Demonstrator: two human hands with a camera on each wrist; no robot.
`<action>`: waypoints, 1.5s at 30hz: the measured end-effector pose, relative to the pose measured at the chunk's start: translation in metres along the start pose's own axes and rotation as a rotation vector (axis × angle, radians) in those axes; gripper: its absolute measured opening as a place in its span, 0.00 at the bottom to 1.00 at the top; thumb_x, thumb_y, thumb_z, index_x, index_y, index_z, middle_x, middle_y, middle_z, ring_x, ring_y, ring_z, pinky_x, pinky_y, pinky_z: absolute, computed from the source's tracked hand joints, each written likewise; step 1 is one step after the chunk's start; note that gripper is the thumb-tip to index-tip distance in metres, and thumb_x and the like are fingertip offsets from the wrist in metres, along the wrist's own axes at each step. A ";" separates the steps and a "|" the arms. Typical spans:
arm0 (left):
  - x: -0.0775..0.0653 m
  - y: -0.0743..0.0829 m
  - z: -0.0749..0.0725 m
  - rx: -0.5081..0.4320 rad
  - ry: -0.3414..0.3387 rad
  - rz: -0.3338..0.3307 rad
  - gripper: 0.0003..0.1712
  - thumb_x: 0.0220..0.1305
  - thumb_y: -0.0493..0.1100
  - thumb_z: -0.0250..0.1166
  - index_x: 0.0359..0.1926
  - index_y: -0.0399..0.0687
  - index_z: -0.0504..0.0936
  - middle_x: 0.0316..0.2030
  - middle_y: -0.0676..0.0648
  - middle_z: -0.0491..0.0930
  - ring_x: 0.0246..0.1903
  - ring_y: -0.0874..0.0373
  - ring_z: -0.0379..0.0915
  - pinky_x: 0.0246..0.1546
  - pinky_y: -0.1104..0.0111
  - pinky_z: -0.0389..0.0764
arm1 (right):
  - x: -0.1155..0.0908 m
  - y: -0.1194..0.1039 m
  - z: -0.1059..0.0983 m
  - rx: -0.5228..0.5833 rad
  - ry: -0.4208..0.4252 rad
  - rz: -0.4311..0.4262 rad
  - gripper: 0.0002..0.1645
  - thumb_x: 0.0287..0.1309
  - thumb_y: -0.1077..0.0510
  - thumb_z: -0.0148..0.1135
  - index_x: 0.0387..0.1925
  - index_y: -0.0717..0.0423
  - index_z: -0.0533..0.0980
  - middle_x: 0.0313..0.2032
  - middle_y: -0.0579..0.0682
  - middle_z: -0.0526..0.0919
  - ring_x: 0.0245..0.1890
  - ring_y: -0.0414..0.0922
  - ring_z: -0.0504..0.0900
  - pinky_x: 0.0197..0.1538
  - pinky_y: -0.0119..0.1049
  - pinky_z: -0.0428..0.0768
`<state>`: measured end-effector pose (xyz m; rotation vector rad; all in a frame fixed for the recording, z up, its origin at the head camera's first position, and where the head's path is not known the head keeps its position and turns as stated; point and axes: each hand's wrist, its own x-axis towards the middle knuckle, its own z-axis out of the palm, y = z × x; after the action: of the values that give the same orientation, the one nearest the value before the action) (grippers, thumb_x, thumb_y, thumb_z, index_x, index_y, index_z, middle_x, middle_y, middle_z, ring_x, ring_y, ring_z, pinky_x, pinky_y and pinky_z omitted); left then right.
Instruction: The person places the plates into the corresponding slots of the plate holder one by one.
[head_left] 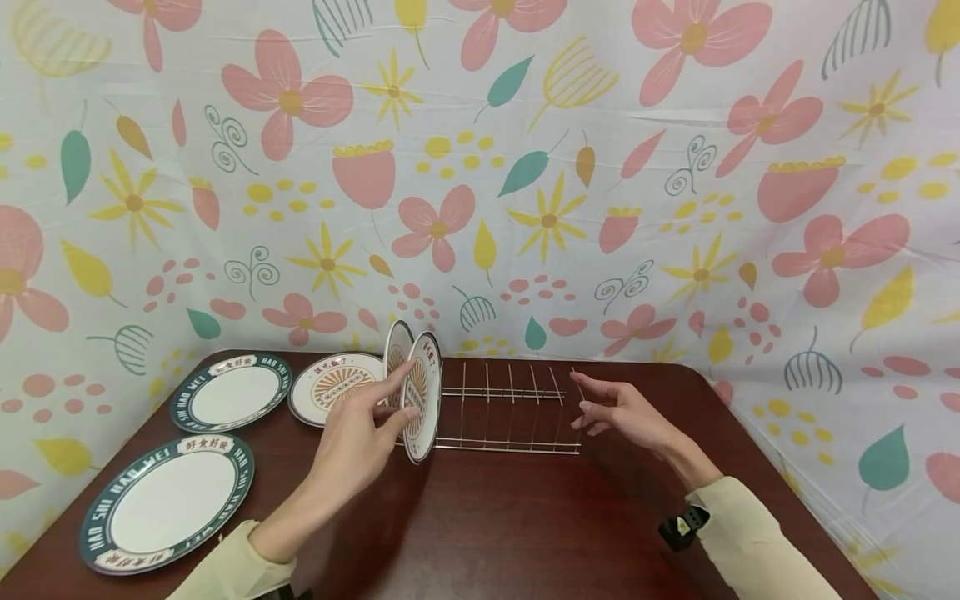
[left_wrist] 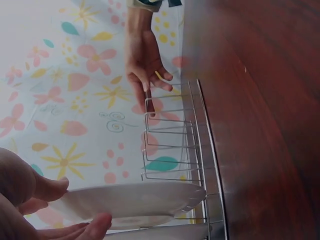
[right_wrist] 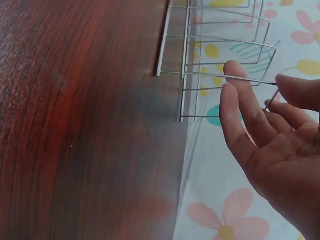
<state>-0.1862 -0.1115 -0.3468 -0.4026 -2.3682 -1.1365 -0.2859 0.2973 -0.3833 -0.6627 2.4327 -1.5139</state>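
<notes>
My left hand (head_left: 356,437) grips a small white plate (head_left: 428,400) with a dark rim and sunburst print, thumb on one side and fingers on the other. The plate stands nearly upright at the left end of a wire dish rack (head_left: 510,450). In the left wrist view, the lower edge of the plate (left_wrist: 135,200) is down among the rack's wires. Close behind it, a second upright plate (head_left: 396,340) is partly hidden. At the rack's right end, my right hand (head_left: 633,417) pinches the end wire, thumb on top, as the right wrist view shows the hand (right_wrist: 272,145).
Left of the rack, another sunburst plate (head_left: 303,400) lies flat. Two larger plates with dark green lettered rims, one farther back (head_left: 182,408) and one nearer (head_left: 97,529), lie on the dark red table (head_left: 525,533). Flowered cloth (head_left: 480,183) hangs behind.
</notes>
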 end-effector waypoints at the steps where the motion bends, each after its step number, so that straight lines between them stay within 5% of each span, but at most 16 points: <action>1: 0.001 0.000 0.000 0.021 0.005 0.005 0.36 0.63 0.37 0.78 0.70 0.62 0.81 0.52 0.45 0.87 0.34 0.61 0.83 0.40 0.59 0.79 | 0.000 0.000 0.000 -0.001 0.003 -0.001 0.38 0.79 0.60 0.56 0.81 0.64 0.55 0.60 0.69 0.81 0.48 0.65 0.86 0.48 0.52 0.87; 3: 0.003 0.001 -0.001 0.062 0.011 0.010 0.34 0.63 0.39 0.78 0.69 0.63 0.82 0.36 0.48 0.88 0.23 0.64 0.76 0.32 0.63 0.75 | 0.001 -0.001 0.001 0.002 0.008 -0.001 0.38 0.78 0.62 0.56 0.81 0.63 0.55 0.68 0.70 0.73 0.47 0.63 0.87 0.48 0.53 0.87; 5: 0.006 0.002 -0.001 0.087 0.012 0.012 0.33 0.64 0.40 0.77 0.68 0.63 0.83 0.20 0.54 0.78 0.14 0.66 0.64 0.24 0.64 0.70 | 0.002 -0.002 0.001 0.003 0.010 0.000 0.38 0.78 0.62 0.57 0.81 0.63 0.56 0.73 0.69 0.67 0.47 0.62 0.88 0.48 0.53 0.87; 8: 0.011 0.002 0.000 0.095 0.005 0.005 0.31 0.64 0.39 0.77 0.67 0.59 0.84 0.11 0.58 0.64 0.09 0.67 0.53 0.19 0.65 0.66 | 0.002 -0.002 0.000 0.004 0.011 0.006 0.38 0.77 0.62 0.57 0.81 0.63 0.56 0.70 0.70 0.70 0.47 0.63 0.88 0.48 0.53 0.87; 16: 0.019 0.001 0.001 0.047 0.002 -0.016 0.32 0.61 0.34 0.76 0.66 0.50 0.84 0.31 0.45 0.87 0.09 0.66 0.63 0.16 0.67 0.67 | 0.001 -0.005 0.001 0.008 0.023 0.017 0.38 0.77 0.62 0.57 0.81 0.63 0.57 0.70 0.70 0.71 0.47 0.64 0.87 0.48 0.56 0.86; 19: 0.021 0.000 0.001 0.032 -0.011 -0.031 0.32 0.61 0.34 0.77 0.67 0.50 0.84 0.29 0.44 0.87 0.09 0.66 0.67 0.15 0.69 0.67 | 0.001 -0.006 0.001 0.015 0.023 0.018 0.37 0.77 0.63 0.57 0.81 0.63 0.57 0.74 0.69 0.66 0.47 0.63 0.88 0.49 0.57 0.85; 26: 0.022 -0.002 0.000 -0.043 -0.057 -0.102 0.35 0.58 0.35 0.79 0.68 0.55 0.83 0.54 0.41 0.86 0.11 0.62 0.77 0.12 0.68 0.72 | 0.001 -0.004 0.001 -0.001 0.025 0.015 0.38 0.77 0.61 0.58 0.81 0.63 0.57 0.71 0.71 0.70 0.46 0.61 0.88 0.48 0.56 0.86; 32: 0.021 -0.005 0.002 -0.072 -0.057 -0.101 0.38 0.55 0.34 0.81 0.67 0.56 0.84 0.56 0.42 0.85 0.12 0.56 0.80 0.13 0.68 0.75 | 0.001 -0.002 0.001 -0.001 0.023 0.007 0.37 0.77 0.62 0.57 0.81 0.63 0.57 0.72 0.70 0.69 0.45 0.60 0.89 0.47 0.53 0.87; 40: 0.017 -0.007 0.008 -0.072 -0.027 -0.068 0.38 0.55 0.30 0.79 0.68 0.53 0.83 0.56 0.41 0.85 0.11 0.65 0.73 0.13 0.69 0.71 | 0.002 -0.001 0.000 0.014 0.008 0.001 0.37 0.77 0.63 0.57 0.81 0.63 0.57 0.78 0.65 0.60 0.46 0.60 0.89 0.47 0.52 0.87; 45: 0.018 -0.006 0.011 0.012 0.009 -0.011 0.38 0.54 0.32 0.80 0.68 0.49 0.83 0.34 0.44 0.89 0.11 0.68 0.60 0.15 0.69 0.66 | 0.002 -0.002 0.000 0.022 0.002 -0.007 0.37 0.77 0.64 0.56 0.81 0.63 0.57 0.79 0.65 0.57 0.46 0.61 0.88 0.48 0.54 0.86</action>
<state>-0.2073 -0.1054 -0.3473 -0.3808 -2.3712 -1.1261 -0.2873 0.2959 -0.3817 -0.6663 2.4140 -1.5421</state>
